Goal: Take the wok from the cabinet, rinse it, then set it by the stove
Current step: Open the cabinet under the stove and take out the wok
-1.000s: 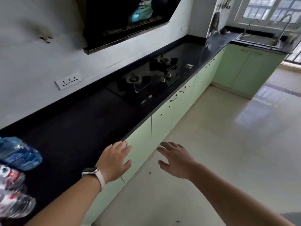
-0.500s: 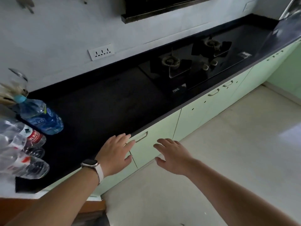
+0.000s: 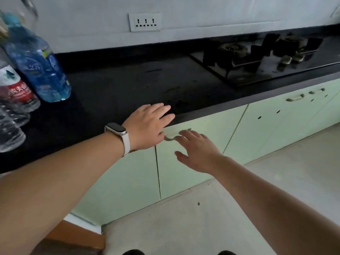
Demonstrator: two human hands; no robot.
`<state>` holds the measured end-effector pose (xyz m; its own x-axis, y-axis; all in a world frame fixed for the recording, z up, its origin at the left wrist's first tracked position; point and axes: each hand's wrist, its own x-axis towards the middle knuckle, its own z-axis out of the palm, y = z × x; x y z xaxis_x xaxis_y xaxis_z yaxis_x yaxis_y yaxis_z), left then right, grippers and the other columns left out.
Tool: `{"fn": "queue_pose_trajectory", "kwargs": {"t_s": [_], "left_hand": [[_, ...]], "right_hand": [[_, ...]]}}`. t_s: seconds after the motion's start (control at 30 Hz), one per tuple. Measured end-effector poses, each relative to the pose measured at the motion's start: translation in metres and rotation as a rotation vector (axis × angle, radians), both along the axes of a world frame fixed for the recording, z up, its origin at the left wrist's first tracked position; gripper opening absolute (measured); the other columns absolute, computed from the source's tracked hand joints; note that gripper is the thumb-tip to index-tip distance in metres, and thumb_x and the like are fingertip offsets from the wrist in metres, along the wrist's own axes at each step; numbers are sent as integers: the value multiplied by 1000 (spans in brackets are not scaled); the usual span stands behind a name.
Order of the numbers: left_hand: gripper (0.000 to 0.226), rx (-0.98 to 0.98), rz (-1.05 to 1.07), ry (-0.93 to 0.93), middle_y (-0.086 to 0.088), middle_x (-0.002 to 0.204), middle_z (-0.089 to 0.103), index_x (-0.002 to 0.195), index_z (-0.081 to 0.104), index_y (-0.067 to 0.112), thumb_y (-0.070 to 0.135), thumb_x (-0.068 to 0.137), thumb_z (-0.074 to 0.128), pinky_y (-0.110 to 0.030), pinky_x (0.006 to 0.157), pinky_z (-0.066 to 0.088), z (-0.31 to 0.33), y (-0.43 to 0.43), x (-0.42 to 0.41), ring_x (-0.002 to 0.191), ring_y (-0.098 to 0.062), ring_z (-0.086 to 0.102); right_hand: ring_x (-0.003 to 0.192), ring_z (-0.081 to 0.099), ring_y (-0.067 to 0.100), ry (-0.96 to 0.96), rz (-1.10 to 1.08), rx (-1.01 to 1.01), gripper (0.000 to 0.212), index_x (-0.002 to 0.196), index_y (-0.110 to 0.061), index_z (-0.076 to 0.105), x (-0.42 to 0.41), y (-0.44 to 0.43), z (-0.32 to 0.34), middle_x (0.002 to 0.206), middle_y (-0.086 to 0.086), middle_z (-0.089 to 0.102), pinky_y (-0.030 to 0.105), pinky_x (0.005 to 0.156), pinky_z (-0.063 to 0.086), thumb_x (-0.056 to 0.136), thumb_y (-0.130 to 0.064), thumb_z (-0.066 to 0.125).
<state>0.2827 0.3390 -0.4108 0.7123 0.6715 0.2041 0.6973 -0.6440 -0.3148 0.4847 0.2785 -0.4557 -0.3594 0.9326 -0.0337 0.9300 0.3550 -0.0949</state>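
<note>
Both hands empty, fingers spread. Left hand (image 3: 147, 124) over counter (image 3: 119, 89) edge; right hand (image 3: 197, 150) at cabinet door (image 3: 193, 162) handle (image 3: 171, 138), contact unclear. Door closed, wok unseen. Bottles (image 3: 36, 59) at 10 o'clock, stove (image 3: 266, 57) at 2.

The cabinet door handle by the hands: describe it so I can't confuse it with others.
Under the black countertop runs a row of pale green cabinet doors. The curved metal handle sits between both open hands; the other handle lies under the stove.
</note>
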Motion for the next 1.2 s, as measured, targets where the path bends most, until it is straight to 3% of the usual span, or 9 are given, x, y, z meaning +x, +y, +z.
{"fn": "queue_pose_trajectory", "kwargs": {"t_s": [0.17, 0.33, 0.5, 0.73, 0.93, 1.2], "left_hand": [[60, 164, -18, -5, -12, 149, 46, 150, 37, 17, 31, 93, 50, -46, 107, 42, -25, 6, -11, 137, -30, 44], [54, 244, -44, -29, -11, 144, 52, 148, 39, 17, 29, 96, 45, -48, 90, 52, -34, 9, -10, 127, -30, 52], [51, 286, -103, -50, -13, 131, 62, 142, 49, 14, 23, 92, 53, -45, 69, 57, -38, 13, -12, 111, -31, 62], [49, 283, -104, -81, -10, 131, 63, 139, 53, 16, 27, 93, 42, -42, 68, 57, -36, 11, -11, 113, -30, 63], [46, 285, -107, -89, -11, 131, 63, 139, 53, 16, 21, 93, 49, -41, 66, 56, -37, 12, -11, 113, -31, 63], [50, 290, -134, -94, -15, 128, 65, 137, 55, 12, 27, 92, 38, -44, 63, 58, -38, 10, -9, 108, -35, 65]], "right_hand": [[144, 36, 26, 5, 21, 154, 56, 151, -23, 40, -4, 16, -35, 155, 2, 41, 40, 118, 25, 100, -49, 44], [133, 45, 28, 42, 11, 251, 51, 143, -21, 48, -7, 25, -56, 137, 2, 56, 39, 117, 27, 100, -47, 46], [125, 49, 29, 97, 9, 310, 43, 134, -17, 55, -7, 25, -67, 126, 4, 59, 36, 115, 27, 98, -42, 50], [117, 54, 27, 120, 27, 318, 39, 127, -18, 60, 6, 15, -69, 116, 1, 62, 35, 112, 31, 99, -42, 48], [114, 55, 24, 134, 22, 310, 37, 124, -18, 62, 20, -9, -68, 114, -1, 63, 35, 111, 33, 101, -43, 45], [88, 61, 26, 135, 6, 386, 50, 101, -15, 67, 35, -41, -64, 92, 0, 66, 38, 93, 47, 95, -49, 31]]}}
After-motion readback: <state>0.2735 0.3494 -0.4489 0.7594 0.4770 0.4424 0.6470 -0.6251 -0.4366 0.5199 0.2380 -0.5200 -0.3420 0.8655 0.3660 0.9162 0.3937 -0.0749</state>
